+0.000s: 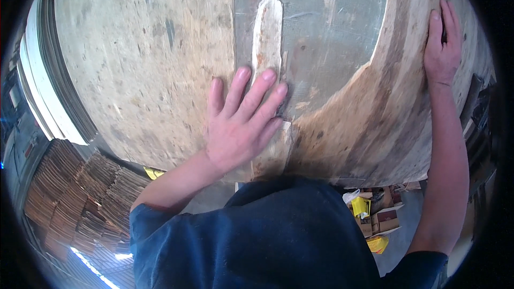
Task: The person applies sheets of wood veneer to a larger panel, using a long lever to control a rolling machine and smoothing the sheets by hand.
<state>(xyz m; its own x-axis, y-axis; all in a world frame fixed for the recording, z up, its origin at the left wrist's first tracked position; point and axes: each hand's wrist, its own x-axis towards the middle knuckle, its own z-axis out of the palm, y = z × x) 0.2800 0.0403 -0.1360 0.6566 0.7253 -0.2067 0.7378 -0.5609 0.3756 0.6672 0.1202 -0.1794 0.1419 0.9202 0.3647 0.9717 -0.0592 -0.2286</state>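
A broad, pale wood veneer sheet (144, 69) with dark flecks spreads out in front of me. To its right, a greyish sheet (337, 32) shows beside a brown-streaked veneer (385, 112) with a curved, ragged edge. Between them runs a narrow, torn pale strip (269, 32). My left hand (241, 118) lies flat with fingers spread over the lower end of this strip and the veneer around it. Far to the right, my right hand (445, 48) rests with stretched fingers on the streaked veneer near its outer side. Neither hand grips anything that I can see.
A stack of thin sheets with white edges (45, 75) stands at the left. Below it are piles of brown sheets (80, 198). Open cardboard boxes (384, 219) and yellow bags (362, 207) lie low on the right, behind my body.
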